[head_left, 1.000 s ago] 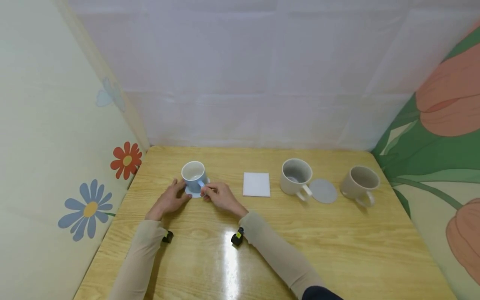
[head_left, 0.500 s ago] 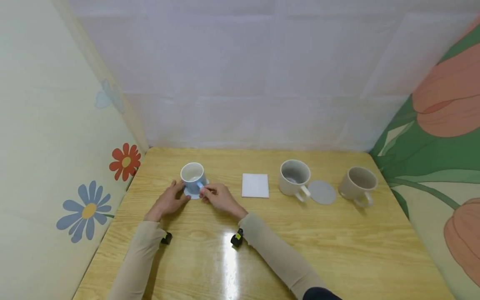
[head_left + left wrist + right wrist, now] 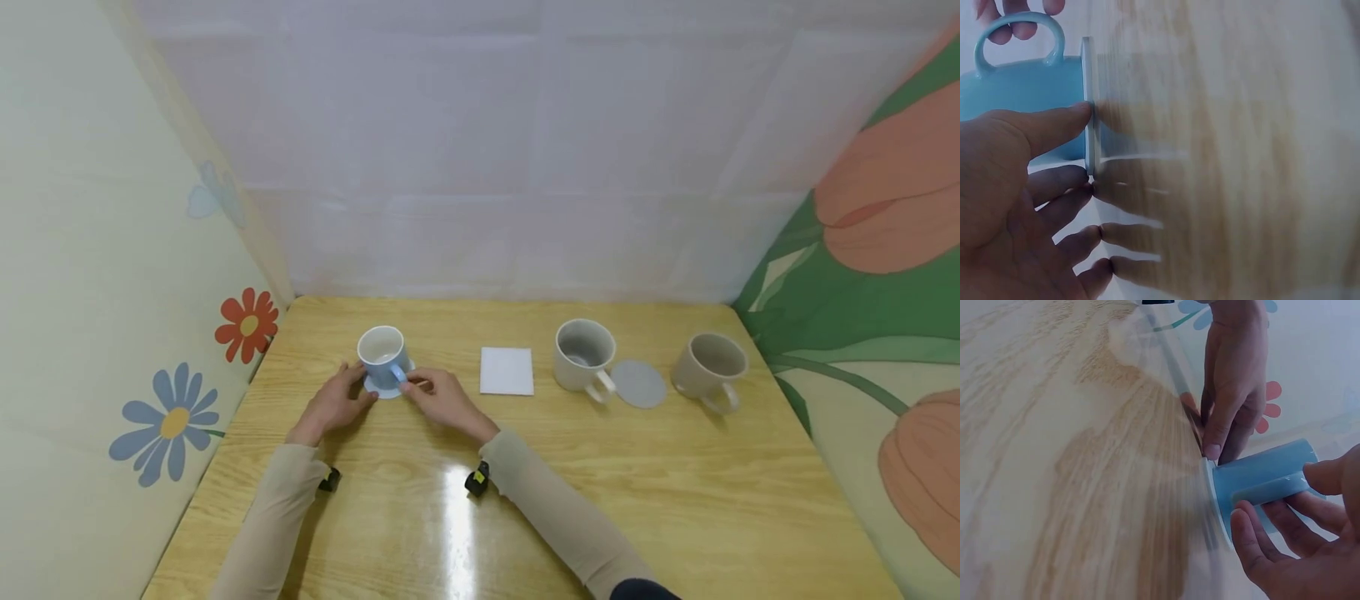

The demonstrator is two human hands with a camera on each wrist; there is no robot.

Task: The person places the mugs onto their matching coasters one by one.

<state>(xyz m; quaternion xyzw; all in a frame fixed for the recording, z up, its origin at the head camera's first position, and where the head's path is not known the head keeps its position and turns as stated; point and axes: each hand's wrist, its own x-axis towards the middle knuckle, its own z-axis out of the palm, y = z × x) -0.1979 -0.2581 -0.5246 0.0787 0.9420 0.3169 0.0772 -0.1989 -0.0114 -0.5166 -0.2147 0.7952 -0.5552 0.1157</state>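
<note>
A light blue mug (image 3: pixel 384 367) stands upright on a round pale blue coaster (image 3: pixel 387 392). At the coaster's left and near edge is the left hand (image 3: pixel 333 406); in the left wrist view its thumb and index finger hold the rim of the coaster (image 3: pixel 1089 147), with the other fingertips on the table. From the right, the right hand (image 3: pixel 444 402) holds the mug's handle (image 3: pixel 398 374). In the right wrist view, the thumb lies against one side of the handle (image 3: pixel 1269 489) and fingers against the other. The mug hides most of the coaster.
A square white coaster (image 3: pixel 506 371) lies right of the hands. Beyond it stand a white mug (image 3: pixel 574 372), a round grey coaster (image 3: pixel 639 384) and a greyish-beige mug (image 3: pixel 697 377). Fabric walls border the table (image 3: pixel 637 492) at the back and both sides.
The head view has shifted slightly, so the table's things appear a little further left. Both hands remain at the blue mug and its coaster.
</note>
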